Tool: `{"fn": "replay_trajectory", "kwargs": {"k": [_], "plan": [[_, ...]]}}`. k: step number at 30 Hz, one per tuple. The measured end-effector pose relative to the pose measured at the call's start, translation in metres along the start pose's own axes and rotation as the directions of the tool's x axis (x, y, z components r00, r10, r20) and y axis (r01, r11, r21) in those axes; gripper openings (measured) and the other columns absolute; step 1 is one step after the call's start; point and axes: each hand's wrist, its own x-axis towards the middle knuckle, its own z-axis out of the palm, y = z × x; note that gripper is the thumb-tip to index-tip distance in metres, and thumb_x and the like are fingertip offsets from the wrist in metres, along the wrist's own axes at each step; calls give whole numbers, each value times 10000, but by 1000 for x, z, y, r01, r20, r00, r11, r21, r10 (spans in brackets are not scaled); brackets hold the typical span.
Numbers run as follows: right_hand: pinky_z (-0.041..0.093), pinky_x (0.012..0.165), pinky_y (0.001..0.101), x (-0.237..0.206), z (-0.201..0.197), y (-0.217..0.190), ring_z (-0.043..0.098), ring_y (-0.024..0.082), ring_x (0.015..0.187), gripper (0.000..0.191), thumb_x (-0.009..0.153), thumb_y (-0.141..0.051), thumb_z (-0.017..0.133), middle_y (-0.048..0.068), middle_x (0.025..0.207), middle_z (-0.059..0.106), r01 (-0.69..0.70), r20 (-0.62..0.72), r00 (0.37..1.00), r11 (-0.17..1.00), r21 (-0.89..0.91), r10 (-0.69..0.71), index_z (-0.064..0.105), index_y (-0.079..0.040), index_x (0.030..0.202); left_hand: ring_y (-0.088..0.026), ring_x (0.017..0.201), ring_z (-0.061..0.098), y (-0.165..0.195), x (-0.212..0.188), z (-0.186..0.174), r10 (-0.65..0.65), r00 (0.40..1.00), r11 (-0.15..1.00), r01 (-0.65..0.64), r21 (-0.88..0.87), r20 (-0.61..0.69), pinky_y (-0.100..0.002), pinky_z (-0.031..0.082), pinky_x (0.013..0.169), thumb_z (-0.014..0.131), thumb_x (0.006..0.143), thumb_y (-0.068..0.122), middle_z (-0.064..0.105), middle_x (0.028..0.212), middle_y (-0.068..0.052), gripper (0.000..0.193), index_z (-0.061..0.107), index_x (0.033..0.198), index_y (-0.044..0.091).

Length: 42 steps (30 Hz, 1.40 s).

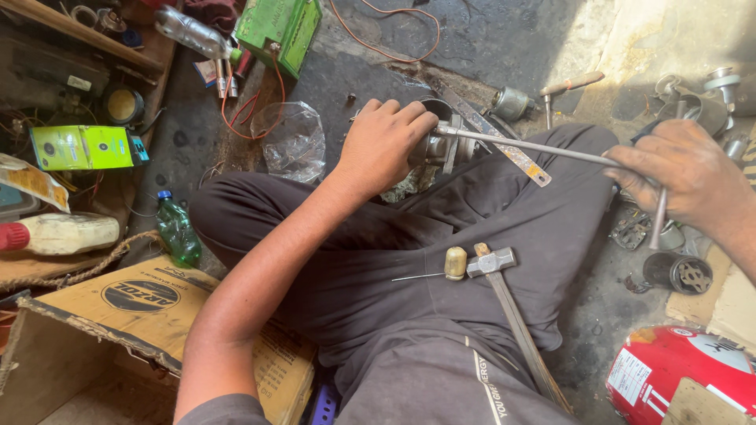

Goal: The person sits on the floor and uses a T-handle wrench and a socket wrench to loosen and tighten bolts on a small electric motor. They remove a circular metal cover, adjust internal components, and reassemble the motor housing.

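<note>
Presently: left hand (383,145), fingers curled tight over a grey cast-metal cylindrical part (441,145) above the lap. Right hand (693,177), greasy, fingers clamped on a long thin steel rod (535,146) running into that part. Resting on dark trousers (409,275): square-headed hammer (492,262), brass-capped pin (454,264). Nearby on the floor: green plastic bottle (178,233), torn cardboard box (157,303).

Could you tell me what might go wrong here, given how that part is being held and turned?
The left hand alone steadies the metal part over the leg, so it might twist loose. If the long rod slips, the right hand could jerk away. The hammer lying on the lap may slide off.
</note>
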Motion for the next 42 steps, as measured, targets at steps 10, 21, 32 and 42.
{"fn": "replay_trajectory", "kwargs": {"k": [10, 21, 32, 42], "plan": [[521, 793, 443, 3, 1, 15, 581, 248, 722, 226, 877, -200, 756, 60, 712, 576, 248, 64, 969, 920, -303, -240, 741, -59, 1054, -252, 893, 619, -1, 0, 0, 0, 1000, 1000, -1, 14, 25, -402, 458, 777, 794, 706, 153, 631, 1042, -26, 458, 643, 1138, 130], [491, 801, 386, 1, 7, 12, 573, 270, 848, 291, 891, -157, 751, 69, 859, 596, 121, 32, 992, 991, -52, -119, 705, -44, 1155, -245, 911, 622, -1, 0, -2, -7, 1000, 1000, 6, 30, 19, -394, 458, 791, 805, 691, 154, 637, 1039, -10, 470, 654, 1136, 143], [501, 716, 360, 9, 1, 9, 568, 238, 762, 310, 872, -152, 778, 67, 784, 598, 21, 53, 998, 995, 96, -26, 718, -30, 1151, -253, 902, 620, -2, -1, -1, -10, 1000, 1000, 10, -21, -4, -406, 452, 778, 809, 701, 181, 641, 1030, -13, 454, 652, 1125, 138], [542, 806, 420, 14, 1, -4, 621, 273, 820, 296, 856, -168, 743, 85, 834, 646, 152, 26, 988, 972, -179, -149, 739, -47, 1126, -257, 882, 612, -3, -1, 0, -8, 1000, 999, 7, -36, -12, -406, 443, 762, 785, 747, 167, 631, 1023, -16, 392, 639, 1110, 136]]}}
